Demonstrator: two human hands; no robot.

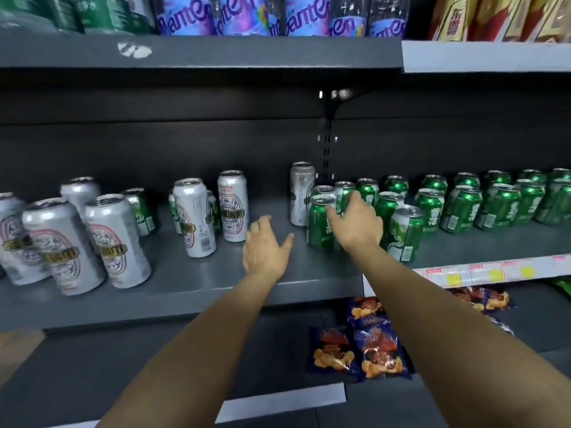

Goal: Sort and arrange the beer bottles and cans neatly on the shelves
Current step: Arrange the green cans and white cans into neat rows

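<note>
A: Cans split by kind on the grey shelf (pixel 191 282) — tall silver cans (pixel 194 216) loose on the left, short green cans (pixel 460 208) packed in rows on the right. One tall silver stray (pixel 300 193) stands at the back, touching the green block.

B: Grip state?

A: My right hand (pixel 355 223) wraps the front green can (pixel 319 225), thumb on its near side, fingers curled round the far side. Left hand (pixel 265 245) spread flat over bare shelf just left of it, holding nothing.

B: How do I expect it to handle?

A: Thin aluminium — I judge it stiff enough if full, dents if squeezed hard. Painted wall looks glossy, likely slick. Can't tell full or empty from here. Best hold is mid-body, thumb opposite fingers, not the rim.

B: Risks?

A: Neighbours touch it on the right and behind, so a sideways drag could topple them. I'd lift straight, then slide.
</note>
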